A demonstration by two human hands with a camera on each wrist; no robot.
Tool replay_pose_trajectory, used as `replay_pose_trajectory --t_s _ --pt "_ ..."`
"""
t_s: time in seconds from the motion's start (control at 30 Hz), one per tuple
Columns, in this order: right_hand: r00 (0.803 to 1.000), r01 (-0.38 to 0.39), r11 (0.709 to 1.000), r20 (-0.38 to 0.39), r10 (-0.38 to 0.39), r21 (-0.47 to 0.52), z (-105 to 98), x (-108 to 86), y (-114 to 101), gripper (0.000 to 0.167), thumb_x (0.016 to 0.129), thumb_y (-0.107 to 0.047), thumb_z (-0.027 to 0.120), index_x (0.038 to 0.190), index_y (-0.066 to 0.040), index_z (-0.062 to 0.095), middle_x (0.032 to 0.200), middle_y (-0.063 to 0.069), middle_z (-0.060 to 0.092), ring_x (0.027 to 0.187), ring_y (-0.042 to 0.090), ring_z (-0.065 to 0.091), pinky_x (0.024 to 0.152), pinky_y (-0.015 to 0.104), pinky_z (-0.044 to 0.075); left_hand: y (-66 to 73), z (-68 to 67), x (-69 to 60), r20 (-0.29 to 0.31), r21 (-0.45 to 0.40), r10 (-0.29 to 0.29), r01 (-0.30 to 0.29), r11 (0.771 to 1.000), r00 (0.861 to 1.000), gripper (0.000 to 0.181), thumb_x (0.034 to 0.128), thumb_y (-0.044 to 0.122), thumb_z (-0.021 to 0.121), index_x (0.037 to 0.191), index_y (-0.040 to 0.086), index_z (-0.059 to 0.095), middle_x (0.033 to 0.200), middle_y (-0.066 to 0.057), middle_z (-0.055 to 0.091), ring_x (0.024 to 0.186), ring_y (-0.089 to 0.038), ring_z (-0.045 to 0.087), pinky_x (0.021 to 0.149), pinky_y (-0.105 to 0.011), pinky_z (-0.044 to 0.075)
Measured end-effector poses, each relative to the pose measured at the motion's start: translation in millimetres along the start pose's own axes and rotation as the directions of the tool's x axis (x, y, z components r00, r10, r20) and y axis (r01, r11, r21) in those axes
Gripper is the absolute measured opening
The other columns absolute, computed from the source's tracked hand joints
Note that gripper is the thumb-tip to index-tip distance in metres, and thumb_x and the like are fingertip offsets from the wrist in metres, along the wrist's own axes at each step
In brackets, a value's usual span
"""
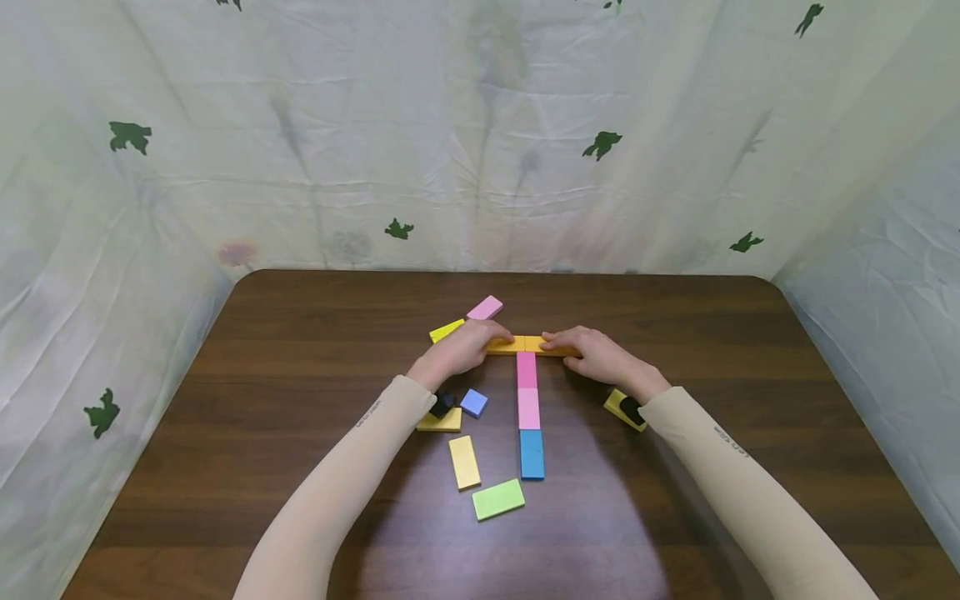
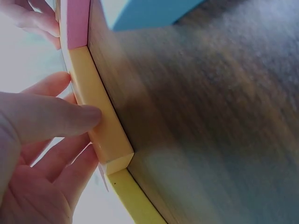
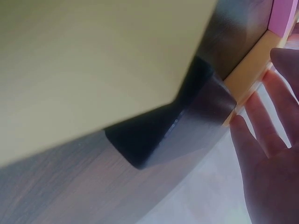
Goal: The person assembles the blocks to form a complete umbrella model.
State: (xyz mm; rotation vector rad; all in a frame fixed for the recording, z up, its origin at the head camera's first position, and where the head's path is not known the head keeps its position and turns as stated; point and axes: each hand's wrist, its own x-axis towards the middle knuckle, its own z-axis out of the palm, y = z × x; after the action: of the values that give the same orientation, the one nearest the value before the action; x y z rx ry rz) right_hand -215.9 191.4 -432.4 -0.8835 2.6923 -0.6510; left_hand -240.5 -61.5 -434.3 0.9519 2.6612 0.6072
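Observation:
Two orange wooden blocks lie end to end across the top of an upright row, forming a T. My left hand (image 1: pixel 465 346) pinches the left orange block (image 2: pixel 100 102), thumb on its near side and fingers behind it. At the right orange block (image 1: pixel 534 343), my right hand (image 1: pixel 600 354) has its fingers along the far side and its thumb at the near side. Below the joint, an upper pink block (image 1: pixel 527 369), a lower pink block (image 1: pixel 528 408) and a blue block (image 1: pixel 532 454) run toward me in line.
Left of the row lie a small periwinkle block (image 1: pixel 474 403), a pale yellow block (image 1: pixel 465 462) and a green block (image 1: pixel 498 500). A bright yellow block (image 1: pixel 446 331) and a light pink block (image 1: pixel 485 307) sit behind my left hand. Another yellow block (image 1: pixel 618 404) is under my right wrist.

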Motion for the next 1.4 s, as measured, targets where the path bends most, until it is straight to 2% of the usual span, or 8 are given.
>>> replay_pose_trajectory --t_s 0.2,0.37,0.47,0.77,1.03,1.2,1.4 --pt "1.000 0.014 1.000 0.001 -0.014 0.002 -2.4 -0.9 -1.2 0.043 0.088 0.006 0.055 0.129 -0.006 0.061 0.141 0.010 0.049 0.124 0.032 0.046 0.102 0.050 0.035 4.5 0.4 -2.7 0.024 0.044 0.009 -0.010 0.999 1.000 0.040 0.0926 -0.006 0.051 0.129 0.007 0.061 0.135 -0.006 0.055 0.127 -0.021 0.047 0.106 -0.033 0.033" --pt "0.999 0.034 0.999 -0.002 -0.034 0.021 -2.9 -1.0 -0.6 0.042 0.089 0.006 0.055 0.129 -0.005 0.061 0.141 0.010 0.049 0.125 0.033 0.045 0.102 0.049 0.034 9.5 2.3 -6.9 0.030 0.126 0.112 -0.115 0.985 0.993 0.038 0.0943 0.000 0.050 0.130 0.006 0.060 0.140 -0.008 0.050 0.132 -0.029 0.041 0.108 -0.037 0.030" --pt "0.999 0.033 0.999 0.000 -0.033 0.024 -2.3 -0.6 -0.4 0.042 0.089 0.005 0.055 0.129 -0.005 0.061 0.141 0.010 0.049 0.125 0.033 0.045 0.102 0.050 0.034 13.5 3.0 -9.6 0.029 0.134 0.146 -0.149 0.980 0.989 0.039 0.0939 0.001 0.052 0.132 0.006 0.059 0.138 -0.009 0.052 0.132 -0.033 0.040 0.107 -0.040 0.031" --pt "0.999 0.046 0.999 -0.007 -0.046 0.024 -1.5 0.1 -2.0 0.043 0.087 0.005 0.055 0.128 -0.004 0.061 0.141 0.011 0.049 0.123 0.033 0.047 0.101 0.049 0.036 17.0 6.6 -13.5 0.050 0.139 0.134 -0.140 0.980 0.990 0.043 0.0943 0.006 0.055 0.137 0.009 0.054 0.136 -0.006 0.054 0.125 -0.028 0.044 0.102 -0.044 0.037" --pt "0.999 0.045 0.999 -0.001 -0.045 0.030 -0.6 -0.3 1.6 0.042 0.088 0.003 0.056 0.130 -0.005 0.060 0.142 0.010 0.048 0.125 0.033 0.046 0.102 0.049 0.035 20.5 5.4 -13.3 0.109 0.129 0.094 -0.108 0.986 0.990 0.046 0.0958 0.006 0.051 0.141 0.014 0.049 0.142 -0.001 0.048 0.129 -0.029 0.039 0.104 -0.045 0.034" --pt "0.998 0.055 0.998 -0.008 -0.055 0.038 -1.0 -1.5 4.0 0.042 0.088 0.003 0.056 0.130 -0.005 0.060 0.141 0.010 0.048 0.125 0.033 0.045 0.102 0.050 0.035 23.4 4.9 -13.4 0.104 0.121 0.099 -0.111 0.986 0.990 0.046 0.0951 0.003 0.050 0.140 0.012 0.050 0.141 -0.003 0.049 0.129 -0.031 0.039 0.104 -0.045 0.034" --pt "1.000 0.016 0.995 -0.011 -0.015 0.095 -2.5 -3.1 4.3 0.040 0.090 0.002 0.056 0.128 -0.006 0.062 0.140 0.009 0.050 0.128 0.031 0.044 0.102 0.049 0.035 25.4 5.1 -12.0 0.104 0.112 0.078 -0.089 0.990 0.992 0.047 0.0941 0.001 0.048 0.139 0.013 0.052 0.140 -0.003 0.051 0.128 -0.030 0.040 0.104 -0.044 0.035"
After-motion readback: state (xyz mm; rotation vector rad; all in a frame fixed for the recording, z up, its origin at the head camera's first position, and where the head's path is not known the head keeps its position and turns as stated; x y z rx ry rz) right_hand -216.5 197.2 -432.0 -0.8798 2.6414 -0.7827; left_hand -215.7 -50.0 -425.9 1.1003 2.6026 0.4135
